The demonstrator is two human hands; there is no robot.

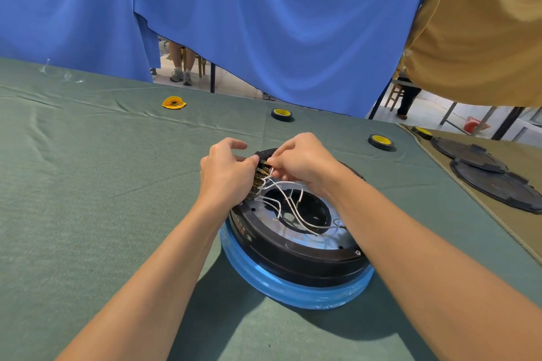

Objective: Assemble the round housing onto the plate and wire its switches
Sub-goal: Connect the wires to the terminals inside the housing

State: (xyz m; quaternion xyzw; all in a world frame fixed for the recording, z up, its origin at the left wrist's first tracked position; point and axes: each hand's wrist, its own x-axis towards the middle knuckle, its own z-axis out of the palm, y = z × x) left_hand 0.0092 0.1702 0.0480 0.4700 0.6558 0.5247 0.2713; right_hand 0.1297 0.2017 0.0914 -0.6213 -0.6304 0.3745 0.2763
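A round black housing (pixel 293 255) sits on a plate wrapped in blue film (pixel 281 287) in the middle of the green cloth. Inside lies a silvery ring with a round opening, crossed by several white wires (pixel 290 208). At the housing's far rim stands a black switch block with brass terminals (pixel 261 173). My left hand (pixel 225 173) holds the block from the left, thumb against its top. My right hand (pixel 302 161) pinches a white wire end at the terminals, its fingers partly hiding the block.
Two black tape rolls with yellow cores (pixel 281 114) (pixel 380 142) lie beyond the housing, a third (pixel 421 132) at the right. A yellow tape measure (pixel 174 103) rests farther left. Two black round covers (pixel 495 184) lie on the tan cloth at right. Blue curtains hang behind.
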